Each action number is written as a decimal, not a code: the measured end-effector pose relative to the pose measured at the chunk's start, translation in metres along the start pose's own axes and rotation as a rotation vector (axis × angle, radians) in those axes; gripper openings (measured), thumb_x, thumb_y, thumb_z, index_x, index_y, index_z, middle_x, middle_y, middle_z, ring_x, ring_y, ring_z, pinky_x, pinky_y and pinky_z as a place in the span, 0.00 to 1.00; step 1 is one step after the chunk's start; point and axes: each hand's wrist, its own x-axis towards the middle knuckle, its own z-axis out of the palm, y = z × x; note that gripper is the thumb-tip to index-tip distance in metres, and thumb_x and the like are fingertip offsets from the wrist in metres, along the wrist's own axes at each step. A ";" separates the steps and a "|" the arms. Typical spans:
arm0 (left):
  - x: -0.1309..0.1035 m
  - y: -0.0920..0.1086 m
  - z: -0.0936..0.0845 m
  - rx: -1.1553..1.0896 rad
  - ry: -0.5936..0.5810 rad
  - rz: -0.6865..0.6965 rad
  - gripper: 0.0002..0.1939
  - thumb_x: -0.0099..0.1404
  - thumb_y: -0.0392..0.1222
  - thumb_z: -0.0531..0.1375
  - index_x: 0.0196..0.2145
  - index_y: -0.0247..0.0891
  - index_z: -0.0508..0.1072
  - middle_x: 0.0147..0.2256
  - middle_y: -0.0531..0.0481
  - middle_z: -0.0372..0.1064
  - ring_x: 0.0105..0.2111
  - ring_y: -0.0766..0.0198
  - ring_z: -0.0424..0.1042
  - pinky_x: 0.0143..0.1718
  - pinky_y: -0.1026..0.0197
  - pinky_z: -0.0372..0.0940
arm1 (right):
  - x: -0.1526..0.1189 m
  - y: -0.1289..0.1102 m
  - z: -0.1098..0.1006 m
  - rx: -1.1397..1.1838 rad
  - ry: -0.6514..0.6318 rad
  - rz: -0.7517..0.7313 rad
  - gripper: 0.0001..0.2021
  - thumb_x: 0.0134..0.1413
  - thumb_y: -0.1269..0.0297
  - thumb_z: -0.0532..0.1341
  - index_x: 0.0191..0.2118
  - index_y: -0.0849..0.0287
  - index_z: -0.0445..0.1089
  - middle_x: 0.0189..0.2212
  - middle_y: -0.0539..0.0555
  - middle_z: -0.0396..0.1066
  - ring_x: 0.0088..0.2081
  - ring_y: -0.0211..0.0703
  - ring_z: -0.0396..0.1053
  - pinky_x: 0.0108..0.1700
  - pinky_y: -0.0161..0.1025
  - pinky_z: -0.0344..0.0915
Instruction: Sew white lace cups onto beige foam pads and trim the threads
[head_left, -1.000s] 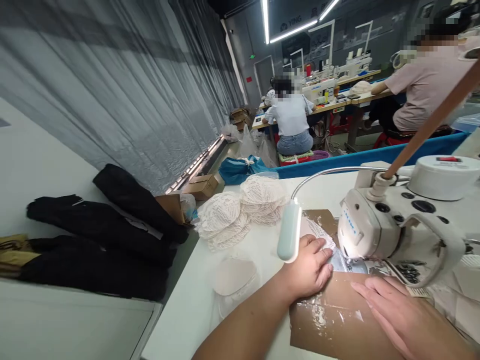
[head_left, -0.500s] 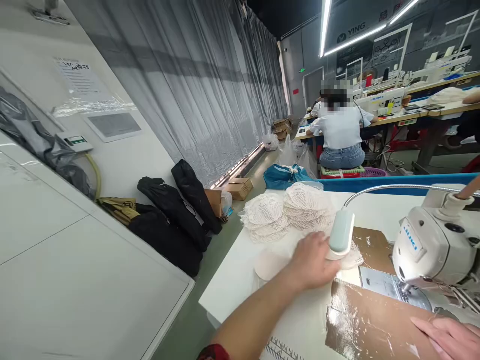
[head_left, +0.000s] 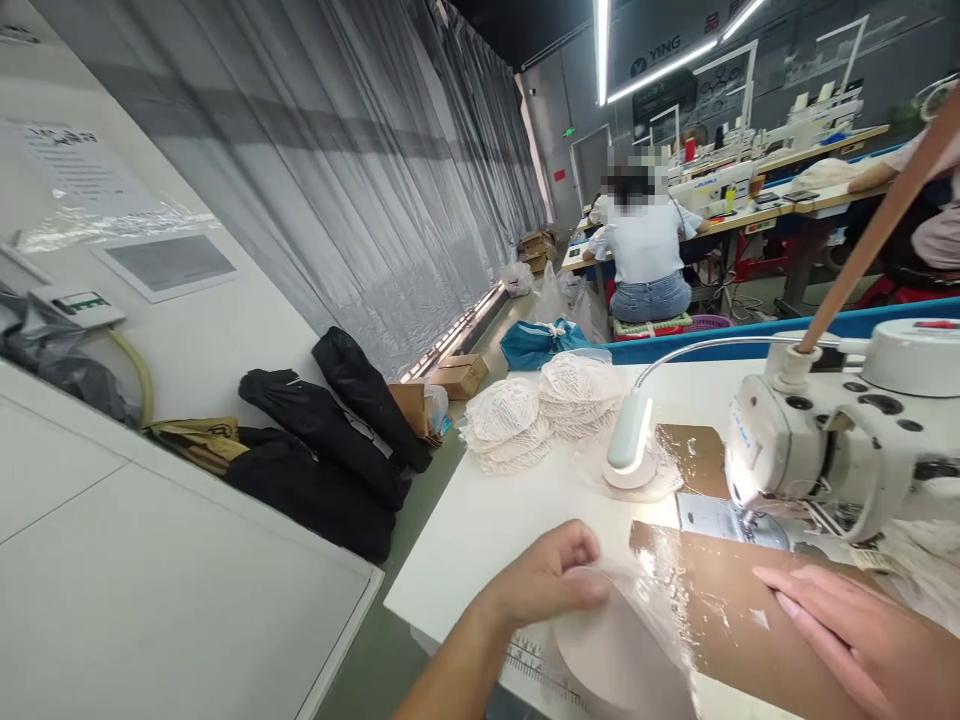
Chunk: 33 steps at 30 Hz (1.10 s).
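Observation:
My left hand (head_left: 551,580) pinches the edge of a pale oval fabric piece (head_left: 619,650) with a sheer, mesh-like border, held over the front of the white table. Part of the piece overlaps a brown taped board (head_left: 720,590). On that board my right hand (head_left: 847,625) lies flat, fingers stretched out and slightly blurred. Just beyond the board is the sewing machine (head_left: 787,440), its metal plate (head_left: 724,520) lit up. Another pale piece (head_left: 641,485) rests under the small lamp (head_left: 631,432).
Two stacks of lacy off-white pieces (head_left: 506,425) (head_left: 579,395) stand at the table's back left. A printed ruler scale (head_left: 540,665) runs along the front edge. Behind the table are a blue bag (head_left: 536,345) and a seated person (head_left: 646,245). Black bundles (head_left: 322,490) lean at left.
My left hand has come back from beside the lamp toward the table front, now with a pale oval piece. The view has shifted right; my right hand still rests on the board.

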 end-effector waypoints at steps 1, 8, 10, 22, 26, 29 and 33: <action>0.010 0.007 0.012 -0.164 -0.116 0.040 0.25 0.56 0.55 0.65 0.45 0.38 0.64 0.35 0.51 0.65 0.31 0.67 0.66 0.34 0.65 0.62 | 0.005 -0.005 -0.009 0.002 0.003 0.030 0.14 0.61 0.60 0.56 0.50 0.48 0.72 0.45 0.50 0.77 0.43 0.48 0.76 0.39 0.41 0.75; 0.096 0.035 0.066 0.115 -0.158 0.067 0.12 0.48 0.30 0.62 0.32 0.37 0.70 0.30 0.55 0.64 0.30 0.66 0.62 0.31 0.66 0.56 | 0.038 -0.048 -0.059 0.200 -0.173 0.168 0.18 0.67 0.61 0.48 0.31 0.53 0.72 0.24 0.49 0.72 0.26 0.40 0.70 0.28 0.35 0.64; 0.112 0.033 0.069 0.113 -0.170 0.051 0.09 0.48 0.31 0.62 0.28 0.36 0.67 0.27 0.56 0.62 0.27 0.68 0.60 0.27 0.66 0.53 | 0.043 -0.055 -0.061 0.202 -0.242 0.128 0.17 0.67 0.62 0.49 0.29 0.55 0.70 0.23 0.49 0.70 0.27 0.40 0.68 0.29 0.36 0.61; 0.137 0.031 0.053 0.004 -0.206 0.096 0.22 0.54 0.48 0.66 0.26 0.39 0.54 0.24 0.59 0.54 0.23 0.72 0.57 0.27 0.66 0.56 | 0.047 -0.060 -0.057 0.107 -0.368 0.129 0.16 0.66 0.66 0.50 0.25 0.56 0.63 0.24 0.48 0.68 0.27 0.40 0.66 0.28 0.37 0.54; 0.139 0.034 0.059 0.184 -0.136 0.166 0.12 0.52 0.30 0.62 0.32 0.37 0.64 0.27 0.58 0.58 0.26 0.70 0.58 0.28 0.67 0.55 | 0.045 -0.058 -0.055 0.039 -0.318 0.135 0.18 0.66 0.62 0.51 0.23 0.56 0.62 0.21 0.48 0.66 0.24 0.40 0.65 0.26 0.37 0.55; 0.140 0.037 0.065 0.310 -0.131 0.224 0.15 0.50 0.27 0.61 0.36 0.37 0.68 0.29 0.57 0.61 0.29 0.68 0.61 0.30 0.66 0.56 | 0.043 -0.052 -0.051 -0.022 -0.203 0.146 0.15 0.65 0.61 0.51 0.30 0.56 0.68 0.26 0.52 0.71 0.28 0.43 0.69 0.28 0.38 0.62; 0.141 0.040 0.066 0.427 -0.083 0.244 0.13 0.52 0.29 0.60 0.37 0.37 0.69 0.28 0.56 0.63 0.27 0.66 0.63 0.28 0.66 0.58 | 0.041 -0.047 -0.046 -0.083 -0.201 0.148 0.15 0.65 0.65 0.50 0.51 0.57 0.68 0.37 0.56 0.74 0.34 0.48 0.74 0.31 0.42 0.69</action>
